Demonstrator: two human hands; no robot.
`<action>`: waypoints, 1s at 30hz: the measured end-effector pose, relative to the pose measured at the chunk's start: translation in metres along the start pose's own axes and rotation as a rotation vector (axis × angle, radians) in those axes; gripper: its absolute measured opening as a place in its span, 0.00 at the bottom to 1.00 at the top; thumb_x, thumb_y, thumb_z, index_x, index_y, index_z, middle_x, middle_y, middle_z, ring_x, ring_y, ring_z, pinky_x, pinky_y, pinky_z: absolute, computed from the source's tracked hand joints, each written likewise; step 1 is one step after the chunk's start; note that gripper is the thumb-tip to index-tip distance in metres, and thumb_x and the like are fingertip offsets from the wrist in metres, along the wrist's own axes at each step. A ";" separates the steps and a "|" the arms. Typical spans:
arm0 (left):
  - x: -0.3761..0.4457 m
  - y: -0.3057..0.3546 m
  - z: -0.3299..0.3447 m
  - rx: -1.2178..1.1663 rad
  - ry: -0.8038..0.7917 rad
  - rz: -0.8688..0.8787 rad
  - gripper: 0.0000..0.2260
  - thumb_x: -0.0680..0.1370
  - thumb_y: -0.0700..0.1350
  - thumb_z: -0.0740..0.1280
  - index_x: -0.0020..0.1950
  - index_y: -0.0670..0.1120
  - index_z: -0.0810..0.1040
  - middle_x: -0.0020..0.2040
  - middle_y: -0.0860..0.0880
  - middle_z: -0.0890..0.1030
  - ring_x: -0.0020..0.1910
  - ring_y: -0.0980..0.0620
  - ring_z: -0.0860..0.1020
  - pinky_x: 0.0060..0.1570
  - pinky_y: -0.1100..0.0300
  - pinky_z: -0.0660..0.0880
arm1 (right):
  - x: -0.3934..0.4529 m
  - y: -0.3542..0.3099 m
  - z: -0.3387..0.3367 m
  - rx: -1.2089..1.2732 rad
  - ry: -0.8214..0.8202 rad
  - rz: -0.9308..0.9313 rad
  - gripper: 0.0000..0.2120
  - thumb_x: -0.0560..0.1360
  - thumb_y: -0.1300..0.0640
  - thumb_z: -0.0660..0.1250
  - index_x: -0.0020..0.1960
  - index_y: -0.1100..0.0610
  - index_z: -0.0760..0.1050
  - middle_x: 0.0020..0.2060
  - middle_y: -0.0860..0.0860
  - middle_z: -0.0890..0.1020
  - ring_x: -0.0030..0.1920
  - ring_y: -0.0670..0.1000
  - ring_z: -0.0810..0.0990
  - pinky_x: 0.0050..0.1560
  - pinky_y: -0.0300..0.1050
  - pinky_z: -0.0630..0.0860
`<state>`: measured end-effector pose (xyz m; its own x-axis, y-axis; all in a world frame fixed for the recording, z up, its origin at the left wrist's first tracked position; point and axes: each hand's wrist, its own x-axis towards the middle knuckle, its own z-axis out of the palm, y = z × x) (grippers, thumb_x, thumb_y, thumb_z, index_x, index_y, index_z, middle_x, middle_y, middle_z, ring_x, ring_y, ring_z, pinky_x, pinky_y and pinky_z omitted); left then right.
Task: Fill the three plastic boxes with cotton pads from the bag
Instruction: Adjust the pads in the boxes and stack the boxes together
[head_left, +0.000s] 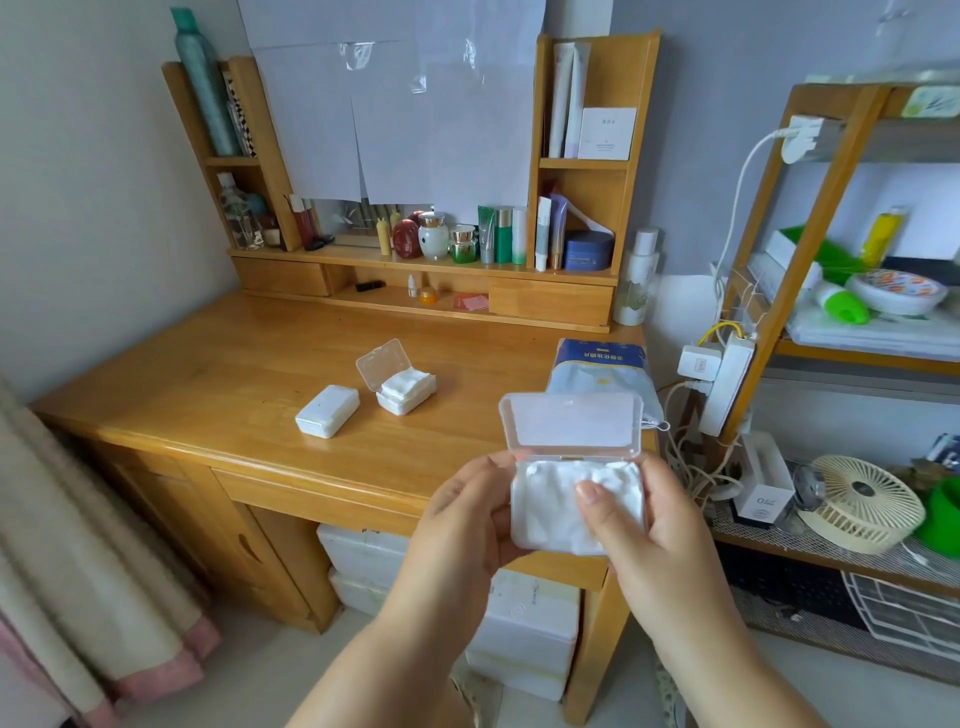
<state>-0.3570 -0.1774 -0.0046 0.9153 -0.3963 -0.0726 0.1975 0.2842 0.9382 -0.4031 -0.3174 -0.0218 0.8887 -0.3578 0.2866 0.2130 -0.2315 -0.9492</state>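
An open plastic box of cotton pads is held in both hands above the near edge of the desk.

The held box (574, 506) is gripped from the left by the left hand (467, 525), its fingers curled round the box's side; it is gripped from the right by the right hand (654, 530), whose thumb (597, 499) is pressed onto the cotton pads (550, 499) inside; the clear lid (571, 418) is raised upright at the far side. A closed box (327, 410) is seen lying on the wooden desk (208, 364); just to its right a second box (405, 387) is seen standing open, piled with pads above its rim; the blue bag (597, 366) is seen lying near the desk's right edge, behind the held box.
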 end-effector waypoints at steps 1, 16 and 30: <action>-0.001 0.002 -0.006 0.005 -0.080 -0.025 0.14 0.79 0.44 0.57 0.59 0.43 0.78 0.54 0.38 0.82 0.52 0.43 0.81 0.49 0.52 0.79 | 0.002 0.001 0.000 0.074 -0.008 0.057 0.10 0.69 0.44 0.67 0.48 0.45 0.77 0.35 0.45 0.81 0.31 0.43 0.76 0.29 0.37 0.69; -0.004 -0.001 -0.012 0.309 -0.137 0.032 0.20 0.67 0.38 0.61 0.58 0.47 0.75 0.44 0.38 0.84 0.44 0.43 0.83 0.41 0.60 0.79 | 0.008 0.007 0.001 0.044 -0.068 0.108 0.11 0.68 0.43 0.66 0.49 0.42 0.76 0.34 0.42 0.81 0.32 0.39 0.77 0.34 0.37 0.67; -0.009 -0.019 0.014 0.256 0.119 0.228 0.06 0.81 0.46 0.60 0.50 0.48 0.76 0.30 0.47 0.79 0.28 0.47 0.77 0.29 0.56 0.75 | 0.007 0.003 0.002 0.080 -0.066 0.103 0.10 0.69 0.43 0.66 0.48 0.45 0.77 0.32 0.43 0.79 0.28 0.41 0.73 0.29 0.36 0.66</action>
<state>-0.3743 -0.1913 -0.0175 0.9631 -0.2393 0.1234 -0.0968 0.1201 0.9880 -0.3954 -0.3190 -0.0227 0.9318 -0.3148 0.1805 0.1487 -0.1225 -0.9813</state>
